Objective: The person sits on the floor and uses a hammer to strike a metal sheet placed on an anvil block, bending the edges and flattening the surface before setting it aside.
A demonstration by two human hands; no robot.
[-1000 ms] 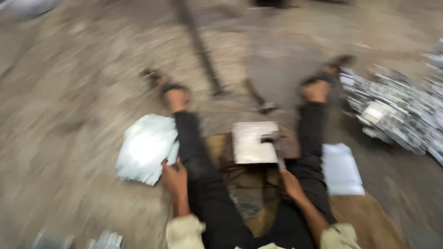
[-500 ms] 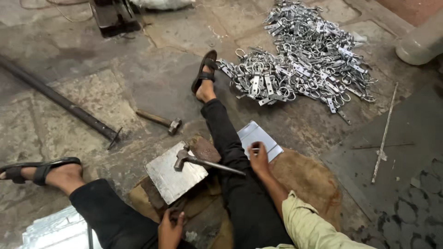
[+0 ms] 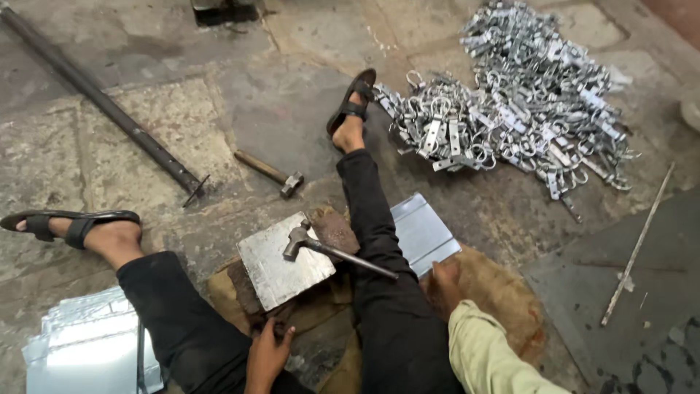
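In the head view the camera has swung from straight ahead toward 2 o'clock over the last second, so the clamp pile now fills the upper right, while the hammer has stayed lying on the steel plate with its handle across the right leg. The right hand has settled on the sacking by the sheet, its grip hidden. The left hand rests open at 6 o'clock of the plate, holding nothing.
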